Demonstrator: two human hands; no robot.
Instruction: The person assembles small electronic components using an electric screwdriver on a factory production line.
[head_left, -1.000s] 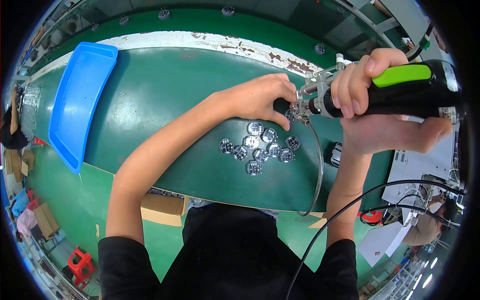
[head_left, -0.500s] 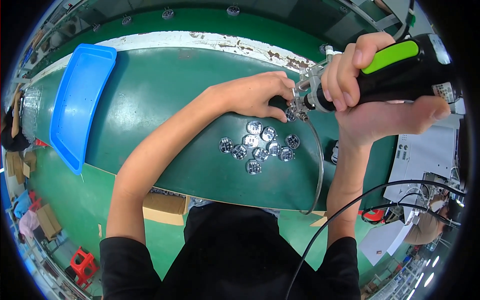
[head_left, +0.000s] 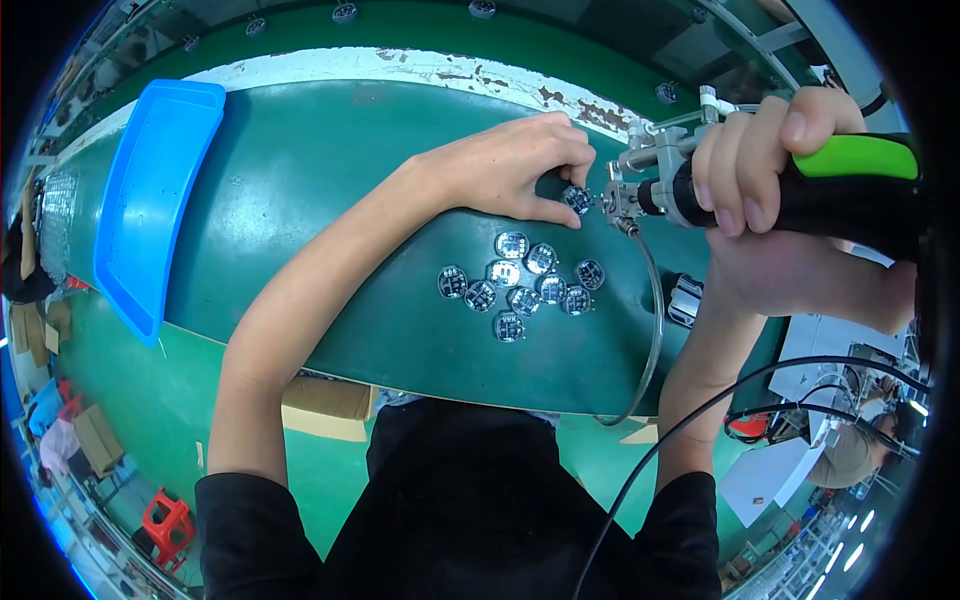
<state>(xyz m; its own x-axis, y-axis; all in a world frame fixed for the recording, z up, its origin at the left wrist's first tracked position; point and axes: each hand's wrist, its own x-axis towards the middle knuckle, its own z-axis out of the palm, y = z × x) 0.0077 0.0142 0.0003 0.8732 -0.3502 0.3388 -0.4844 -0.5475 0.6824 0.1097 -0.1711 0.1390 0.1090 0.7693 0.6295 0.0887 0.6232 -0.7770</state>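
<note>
The power screwdriver point(head_left: 800, 195) has swung back down from its tilted-up pose of half a second ago and now lies nearly level, its metal nose hard up against the small round disc point(head_left: 577, 198), while the left hand point(head_left: 510, 170) has barely shifted. That disc sits at about 1 o'clock from the picture's centre, just above the green belt point(head_left: 300, 200), pinched between the thumb and fingertips of the left hand. The right hand point(head_left: 790, 200) is wrapped tight around the black-and-green screwdriver body, fingers curled over the top, at 2 o'clock. From the tool's nose a thin grey hose point(head_left: 652, 330) loops down toward 5 o'clock. Just below the held disc, at 6 o'clock from it, a cluster of round discs point(head_left: 520, 282) lies loose on the belt, pieces touching or just beside one another. A shiny metal cylinder point(head_left: 685, 298) rests to the cluster's 3 o'clock, beneath the right wrist. Far off at 9 o'clock, a blue tray point(head_left: 150, 190) lies along the belt's left end, well apart from both hands. Black cables point(head_left: 700, 420) run across the lower right.
</note>
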